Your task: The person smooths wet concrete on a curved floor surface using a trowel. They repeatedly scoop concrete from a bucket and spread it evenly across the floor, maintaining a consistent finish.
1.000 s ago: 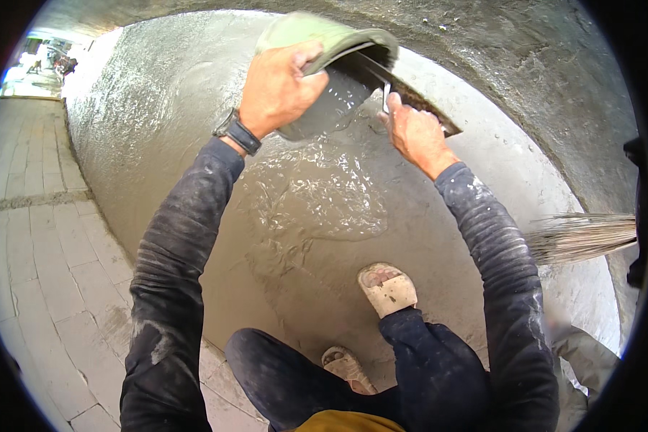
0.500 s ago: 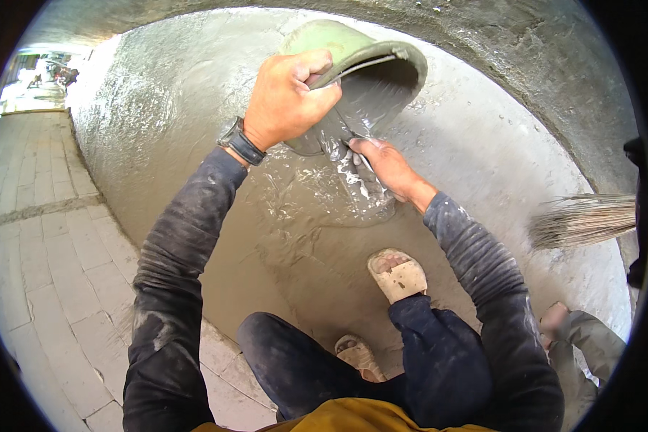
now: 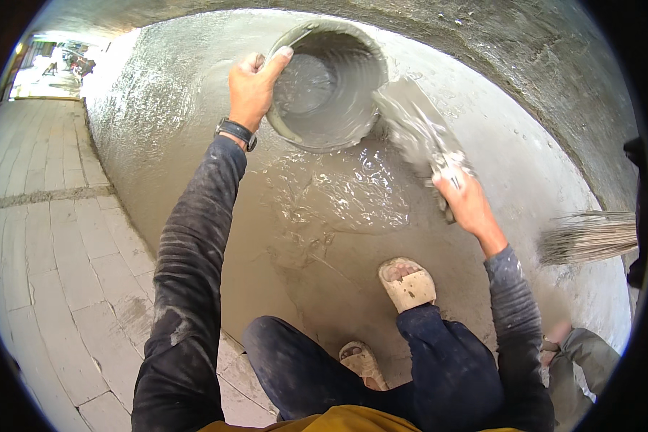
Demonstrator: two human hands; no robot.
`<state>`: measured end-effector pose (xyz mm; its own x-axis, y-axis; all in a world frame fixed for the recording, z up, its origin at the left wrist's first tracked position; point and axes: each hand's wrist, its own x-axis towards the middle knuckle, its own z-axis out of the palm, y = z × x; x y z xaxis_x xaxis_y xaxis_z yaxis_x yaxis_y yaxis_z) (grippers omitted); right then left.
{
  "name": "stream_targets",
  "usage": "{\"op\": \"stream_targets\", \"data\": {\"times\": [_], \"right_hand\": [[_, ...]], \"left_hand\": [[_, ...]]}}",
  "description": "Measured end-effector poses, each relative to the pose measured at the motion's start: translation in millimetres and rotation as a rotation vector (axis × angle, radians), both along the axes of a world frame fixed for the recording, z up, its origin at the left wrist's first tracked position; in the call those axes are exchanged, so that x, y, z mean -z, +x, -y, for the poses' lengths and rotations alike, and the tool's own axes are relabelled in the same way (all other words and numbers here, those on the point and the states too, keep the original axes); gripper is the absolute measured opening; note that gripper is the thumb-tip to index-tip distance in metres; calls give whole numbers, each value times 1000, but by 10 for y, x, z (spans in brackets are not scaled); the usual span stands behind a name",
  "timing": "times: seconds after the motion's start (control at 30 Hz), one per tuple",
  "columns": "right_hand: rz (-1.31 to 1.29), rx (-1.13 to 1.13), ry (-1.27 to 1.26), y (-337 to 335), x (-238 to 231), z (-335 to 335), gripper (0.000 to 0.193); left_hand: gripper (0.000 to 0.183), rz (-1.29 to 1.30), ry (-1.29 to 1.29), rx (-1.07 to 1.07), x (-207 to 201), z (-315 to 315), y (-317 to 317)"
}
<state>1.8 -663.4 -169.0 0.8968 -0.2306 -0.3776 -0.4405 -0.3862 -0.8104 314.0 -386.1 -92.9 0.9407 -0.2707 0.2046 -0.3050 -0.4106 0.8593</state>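
Pale paving (image 3: 57, 288) is covering the far left, a rough grey strip (image 3: 47, 198) crossing it. A dark watch (image 3: 236, 133) is circling the wrist above a dusty dark sleeve (image 3: 191, 252), and the left hand (image 3: 252, 93) is clamping the bucket (image 3: 363, 79) by the left part of its rim. The bucket is hanging tilted near the upper middle, its round mouth facing the camera, and grey wet residue is coating its inside. Below it, wet mix (image 3: 338, 198) is spreading over the floor in a rippled, glistening patch. Farther down, two pale, stained sandals (image 3: 408, 284) are resting on the grey floor. Just right of the bucket, a trowel (image 3: 414, 119) is showing blurred and smeared with grey; whether its tip is touching the rim, I cannot tell. The right hand (image 3: 469, 205), well apart from the left, is closing around its handle. A rough wall (image 3: 554, 93) is curving behind, a broom (image 3: 590, 237) is jutting in from the right, and another person's trousers (image 3: 590, 360) are appearing below.
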Motion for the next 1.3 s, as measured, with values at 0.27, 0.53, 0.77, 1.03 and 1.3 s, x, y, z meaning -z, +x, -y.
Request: {"op": "stream_targets", "data": {"times": [0.27, 0.53, 0.77, 1.03, 1.3], "right_hand": [[105, -192, -631, 29, -37, -2, 35], [753, -376, -1064, 1071, -322, -395, 19], [469, -590, -1139, 982, -595, -394, 20], [757, -566, -1106, 1295, -1041, -349, 13], [746, -924, -1064, 967, -1303, -743, 10]], "left_hand": [[34, -117, -60, -65, 95, -187, -100], [33, -251, 63, 149, 16, 45, -323], [46, -392, 54, 185, -256, 147, -233], [39, -208, 178, 291, -294, 340, -249], [46, -278, 464, 504, -605, 537, -244]]}}
